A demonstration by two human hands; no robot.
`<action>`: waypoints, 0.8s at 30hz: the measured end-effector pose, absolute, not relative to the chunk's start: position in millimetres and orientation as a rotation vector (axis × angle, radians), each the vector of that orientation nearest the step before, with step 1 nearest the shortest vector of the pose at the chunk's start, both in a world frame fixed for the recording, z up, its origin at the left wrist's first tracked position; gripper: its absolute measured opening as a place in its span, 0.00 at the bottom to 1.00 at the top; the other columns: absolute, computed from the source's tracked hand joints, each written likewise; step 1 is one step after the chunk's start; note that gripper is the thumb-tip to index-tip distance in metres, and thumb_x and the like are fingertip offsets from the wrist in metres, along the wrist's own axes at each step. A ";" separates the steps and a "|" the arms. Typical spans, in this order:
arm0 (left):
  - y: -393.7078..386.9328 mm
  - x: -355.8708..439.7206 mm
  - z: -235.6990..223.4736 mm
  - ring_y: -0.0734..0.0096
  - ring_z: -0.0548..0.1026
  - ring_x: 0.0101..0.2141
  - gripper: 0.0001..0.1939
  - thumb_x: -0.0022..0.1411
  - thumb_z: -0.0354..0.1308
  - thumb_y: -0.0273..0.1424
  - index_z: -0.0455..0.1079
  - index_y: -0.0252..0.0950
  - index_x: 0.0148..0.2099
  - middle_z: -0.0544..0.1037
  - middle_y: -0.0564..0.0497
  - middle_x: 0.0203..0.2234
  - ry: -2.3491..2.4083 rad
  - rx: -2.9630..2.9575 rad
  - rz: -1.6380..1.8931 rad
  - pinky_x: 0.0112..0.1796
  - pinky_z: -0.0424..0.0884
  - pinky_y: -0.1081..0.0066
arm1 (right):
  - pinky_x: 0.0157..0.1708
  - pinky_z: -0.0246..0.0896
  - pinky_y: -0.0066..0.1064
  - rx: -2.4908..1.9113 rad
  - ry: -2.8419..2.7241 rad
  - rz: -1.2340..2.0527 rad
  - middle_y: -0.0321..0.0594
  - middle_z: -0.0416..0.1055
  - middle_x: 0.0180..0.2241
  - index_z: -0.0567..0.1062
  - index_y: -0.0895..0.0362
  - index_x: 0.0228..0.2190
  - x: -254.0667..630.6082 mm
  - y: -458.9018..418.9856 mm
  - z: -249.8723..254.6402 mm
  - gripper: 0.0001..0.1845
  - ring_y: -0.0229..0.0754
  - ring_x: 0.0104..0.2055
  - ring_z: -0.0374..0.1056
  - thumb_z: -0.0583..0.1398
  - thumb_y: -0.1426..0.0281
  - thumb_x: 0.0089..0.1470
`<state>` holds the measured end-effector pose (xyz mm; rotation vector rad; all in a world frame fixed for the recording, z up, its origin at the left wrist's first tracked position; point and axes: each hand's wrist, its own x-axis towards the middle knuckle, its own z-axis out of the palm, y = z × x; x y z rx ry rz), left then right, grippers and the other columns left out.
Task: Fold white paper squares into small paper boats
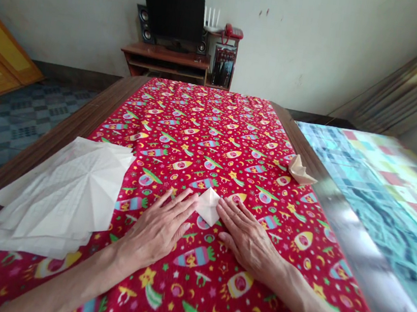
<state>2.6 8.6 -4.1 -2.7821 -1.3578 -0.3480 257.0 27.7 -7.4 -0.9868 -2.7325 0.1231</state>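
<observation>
A small piece of folded white paper (208, 208), diamond-shaped with creases, lies flat on the red patterned cloth (191, 287). On its left side rest the fingertips of my left hand (165, 222), palm down with the fingers stretched out. My right hand (248, 233) lies likewise on the other side, its fingertips touching or just over the paper's right corner. Neither hand grips anything. Farther off to the right sits a folded paper boat-like shape (301, 170) with pointed ends.
A pile of creased white sheets (73, 189) covers the table's left side. The wooden table edge (96, 105) shows beyond the cloth. Against the wall stand a monitor (173, 16), speakers and a red telephone (232, 31). A bed with a patterned cover (379, 199) is at the right.
</observation>
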 end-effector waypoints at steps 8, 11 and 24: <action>17.0 -2.3 -10.2 0.64 0.63 0.57 0.18 0.68 0.44 0.27 0.63 0.34 0.58 0.68 0.46 0.56 -1.440 -2.762 -0.652 0.57 0.61 0.61 | 0.60 0.52 0.47 -1.068 -2.582 0.113 0.51 0.63 0.57 0.60 0.63 0.59 249.8 32.1 -5.5 0.23 0.46 0.61 0.57 0.47 0.67 0.65; 28.1 7.9 -7.1 0.65 0.69 0.46 0.13 0.68 0.44 0.27 0.69 0.34 0.47 0.73 0.46 0.44 -1.549 -2.728 -0.816 0.49 0.68 0.64 | 0.59 0.52 0.47 -1.089 -2.515 0.109 0.50 0.69 0.52 0.64 0.60 0.55 243.0 34.6 -3.0 0.19 0.45 0.56 0.63 0.48 0.69 0.65; 67.7 35.4 -3.6 0.74 0.68 0.24 0.15 0.64 0.50 0.33 0.63 0.36 0.25 0.69 0.55 0.21 -1.880 -2.789 -0.893 0.28 0.63 0.73 | 0.53 0.51 0.48 -1.186 -2.416 -0.119 0.43 0.76 0.31 0.67 0.61 0.49 214.2 40.9 5.5 0.21 0.46 0.36 0.71 0.55 0.60 0.60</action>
